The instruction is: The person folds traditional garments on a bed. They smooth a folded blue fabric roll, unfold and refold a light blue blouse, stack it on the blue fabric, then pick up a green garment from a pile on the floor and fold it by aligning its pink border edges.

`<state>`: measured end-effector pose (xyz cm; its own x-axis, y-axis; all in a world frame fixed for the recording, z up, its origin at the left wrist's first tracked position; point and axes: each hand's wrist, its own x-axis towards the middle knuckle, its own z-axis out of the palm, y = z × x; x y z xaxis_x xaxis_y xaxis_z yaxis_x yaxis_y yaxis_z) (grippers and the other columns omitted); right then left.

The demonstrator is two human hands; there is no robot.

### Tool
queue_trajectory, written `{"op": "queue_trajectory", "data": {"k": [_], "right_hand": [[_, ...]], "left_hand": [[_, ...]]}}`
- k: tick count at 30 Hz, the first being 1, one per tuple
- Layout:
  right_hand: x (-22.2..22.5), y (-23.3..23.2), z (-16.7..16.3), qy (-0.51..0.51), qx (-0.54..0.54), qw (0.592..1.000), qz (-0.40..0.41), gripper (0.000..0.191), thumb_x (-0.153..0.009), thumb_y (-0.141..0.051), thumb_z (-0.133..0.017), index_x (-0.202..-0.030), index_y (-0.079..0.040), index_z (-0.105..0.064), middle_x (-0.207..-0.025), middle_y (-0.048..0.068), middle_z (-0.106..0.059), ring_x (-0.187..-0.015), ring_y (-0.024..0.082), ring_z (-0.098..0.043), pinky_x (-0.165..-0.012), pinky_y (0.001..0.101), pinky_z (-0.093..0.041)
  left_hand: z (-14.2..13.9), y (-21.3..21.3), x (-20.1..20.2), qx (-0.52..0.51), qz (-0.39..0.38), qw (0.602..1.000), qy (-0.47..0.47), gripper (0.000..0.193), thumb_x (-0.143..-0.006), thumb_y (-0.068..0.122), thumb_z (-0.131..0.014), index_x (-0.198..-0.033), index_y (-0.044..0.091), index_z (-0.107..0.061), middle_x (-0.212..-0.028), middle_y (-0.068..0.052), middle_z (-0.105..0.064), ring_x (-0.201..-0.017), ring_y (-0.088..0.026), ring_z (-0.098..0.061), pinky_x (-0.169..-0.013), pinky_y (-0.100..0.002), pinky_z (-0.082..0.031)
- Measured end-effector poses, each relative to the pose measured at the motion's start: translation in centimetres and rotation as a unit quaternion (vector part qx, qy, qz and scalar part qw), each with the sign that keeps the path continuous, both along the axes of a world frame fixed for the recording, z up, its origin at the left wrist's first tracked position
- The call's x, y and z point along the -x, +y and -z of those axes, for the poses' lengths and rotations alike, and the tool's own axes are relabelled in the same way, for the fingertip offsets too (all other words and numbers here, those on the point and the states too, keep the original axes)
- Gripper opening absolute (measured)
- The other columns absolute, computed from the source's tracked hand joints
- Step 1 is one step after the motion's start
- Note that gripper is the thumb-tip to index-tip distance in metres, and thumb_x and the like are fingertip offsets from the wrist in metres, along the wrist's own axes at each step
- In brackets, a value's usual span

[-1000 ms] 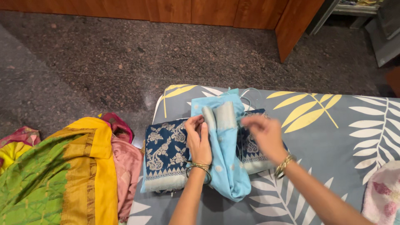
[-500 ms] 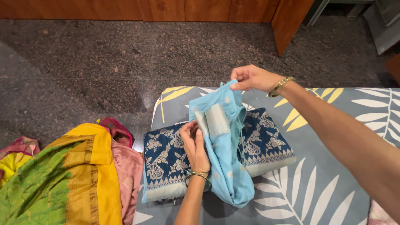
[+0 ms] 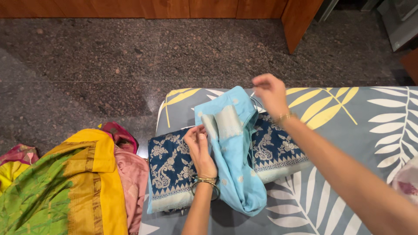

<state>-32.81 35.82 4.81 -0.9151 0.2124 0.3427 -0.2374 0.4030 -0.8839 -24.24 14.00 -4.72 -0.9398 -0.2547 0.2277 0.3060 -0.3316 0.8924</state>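
Lying across a folded navy brocade cloth (image 3: 174, 167) on the bed (image 3: 348, 130), the soft, light blue cloth (image 3: 233, 161) is pinched at its edge by the left hand (image 3: 199, 148); the right hand (image 3: 271, 93) is held loosely curled above, empty.

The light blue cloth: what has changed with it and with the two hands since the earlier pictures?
The right hand first lifted the top of the light blue cloth away from the person. Now it has come back down and hovers open near the cloth's top edge, having apparently let go; the cloth has dropped lower. The left hand stayed pressed on the cloth's left edge. The dark blue patterned fabric beneath and the green and yellow fabric did not move.
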Motion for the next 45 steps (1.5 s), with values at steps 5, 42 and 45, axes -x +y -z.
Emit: {"op": "queue_trajectory", "data": {"k": [5,42,45], "right_hand": [[-6.5,-0.1,1.4,0.168,-0.257,0.946,-0.103,0.033,-0.067,0.009,-0.064,-0.1,-0.001,-0.064,-0.103,0.014,-0.059,-0.098,0.029,-0.062,-0.081,0.0361,-0.053],[-17.2,-2.4,-0.9,0.091,-0.516,0.768,-0.368,0.092,-0.06,0.001,-0.071,-0.147,-0.015,-0.045,-0.16,0.014,-0.033,-0.148,0.035,-0.031,-0.116,0.057,-0.027],[-17.1,-2.5,-0.8,0.086,-0.493,0.748,-0.435,0.097,-0.061,-0.015,-0.073,-0.153,-0.012,-0.043,-0.165,0.016,-0.027,-0.152,0.035,-0.027,-0.118,0.0566,-0.024]], "left_hand": [[0.8,-0.1,0.2,-0.032,0.006,0.999,-0.014,0.038,-0.107,0.028,-0.045,-0.132,-0.001,-0.044,-0.133,-0.019,-0.057,-0.122,-0.025,-0.059,-0.11,-0.039,-0.046],[-0.6,0.6,1.8,0.638,0.205,0.741,0.04,0.053,-0.102,0.055,-0.039,-0.155,0.048,-0.037,-0.173,-0.012,-0.005,-0.15,-0.054,-0.003,-0.121,-0.059,-0.003],[1.0,0.2,3.2,0.622,0.273,0.734,-0.006,0.057,-0.101,0.056,-0.034,-0.158,0.048,-0.026,-0.173,-0.01,0.0,-0.153,-0.05,0.004,-0.122,-0.055,0.0]]}}
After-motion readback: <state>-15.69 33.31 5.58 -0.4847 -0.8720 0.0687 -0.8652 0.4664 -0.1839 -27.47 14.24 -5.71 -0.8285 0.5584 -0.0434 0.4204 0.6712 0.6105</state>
